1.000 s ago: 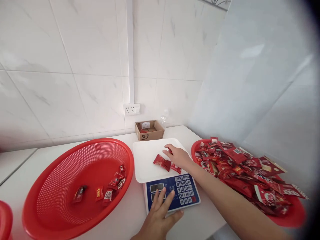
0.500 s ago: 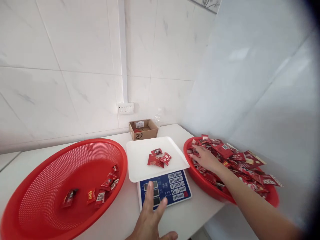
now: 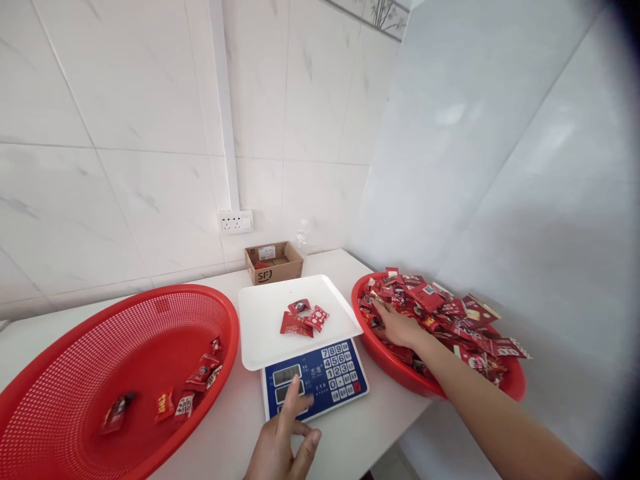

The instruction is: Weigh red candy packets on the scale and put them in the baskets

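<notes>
A white scale tray [image 3: 260, 333] sits on a blue electronic scale [image 3: 345, 380] and carries three red candy packets [image 3: 303, 317]. My left hand [image 3: 283, 440] hovers at the scale's front edge, fingers partly curled, one finger over the display, holding nothing. My right hand [image 3: 397, 325] reaches into the red basket [image 3: 400, 373] at the right, palm down on a heap of red candy packets [image 3: 440, 310]. Whether its fingers grip a packet is hidden.
A large red mesh basket [image 3: 150, 313] at the left holds several red candies [image 3: 193, 380]. A small cardboard box [image 3: 273, 263] stands at the back by the tiled wall, under a wall socket [image 3: 235, 222]. The white counter edge runs just below the scale.
My right hand left the scale tray, leaving packets on it, and moved right into the heaped basket. My left hand drew back and curled its fingers. The camera view shifted right.
</notes>
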`<state>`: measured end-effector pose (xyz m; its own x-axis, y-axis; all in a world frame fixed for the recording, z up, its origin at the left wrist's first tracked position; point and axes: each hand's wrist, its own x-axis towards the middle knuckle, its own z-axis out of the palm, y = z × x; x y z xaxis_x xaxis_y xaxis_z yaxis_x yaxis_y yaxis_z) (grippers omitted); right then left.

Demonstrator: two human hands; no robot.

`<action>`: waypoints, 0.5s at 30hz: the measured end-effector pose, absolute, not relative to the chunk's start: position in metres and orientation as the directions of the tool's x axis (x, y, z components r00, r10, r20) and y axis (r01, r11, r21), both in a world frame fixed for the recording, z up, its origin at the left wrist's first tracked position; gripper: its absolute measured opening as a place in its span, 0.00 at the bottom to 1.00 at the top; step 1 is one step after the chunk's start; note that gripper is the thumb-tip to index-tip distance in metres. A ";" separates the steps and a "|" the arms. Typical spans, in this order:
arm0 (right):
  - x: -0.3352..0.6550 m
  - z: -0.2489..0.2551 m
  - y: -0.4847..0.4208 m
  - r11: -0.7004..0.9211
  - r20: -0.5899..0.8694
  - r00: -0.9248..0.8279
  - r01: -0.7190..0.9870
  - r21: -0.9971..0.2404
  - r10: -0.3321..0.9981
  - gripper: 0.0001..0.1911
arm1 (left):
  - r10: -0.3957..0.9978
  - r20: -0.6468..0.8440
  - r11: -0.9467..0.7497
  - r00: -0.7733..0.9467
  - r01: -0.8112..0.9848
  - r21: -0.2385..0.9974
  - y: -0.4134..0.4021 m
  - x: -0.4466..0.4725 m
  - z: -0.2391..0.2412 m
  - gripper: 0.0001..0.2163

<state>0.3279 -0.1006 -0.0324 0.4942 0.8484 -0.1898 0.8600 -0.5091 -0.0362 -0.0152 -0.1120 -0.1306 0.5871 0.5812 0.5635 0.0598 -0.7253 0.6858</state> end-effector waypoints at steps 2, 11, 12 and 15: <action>0.325 -0.030 -0.102 -0.512 -0.174 0.501 0.859 -0.019 0.848 0.43 | 0.600 0.562 -0.690 0.570 0.013 0.724 -0.115 -0.012 -0.135 0.35; 0.332 -0.026 -0.101 -0.578 -0.040 0.577 0.815 -0.043 0.816 0.27 | 0.480 0.711 -0.830 0.514 0.004 0.558 -0.113 -0.012 -0.126 0.33; 0.333 -0.025 -0.101 -0.580 -0.036 0.579 0.813 -0.051 0.814 0.26 | 0.451 0.761 -0.867 0.467 0.029 0.497 -0.113 -0.014 -0.122 0.32; 0.334 -0.022 -0.102 -0.585 -0.007 0.586 0.808 -0.076 0.810 0.22 | 0.366 0.878 -0.930 0.308 0.151 0.335 -0.115 -0.018 -0.110 0.28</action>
<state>0.3343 -0.1020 -0.0224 0.5860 0.8103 -0.0071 0.8076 -0.5848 -0.0761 -0.0184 -0.1145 -0.1104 0.3084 0.3660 0.8781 0.1510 -0.9302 0.3347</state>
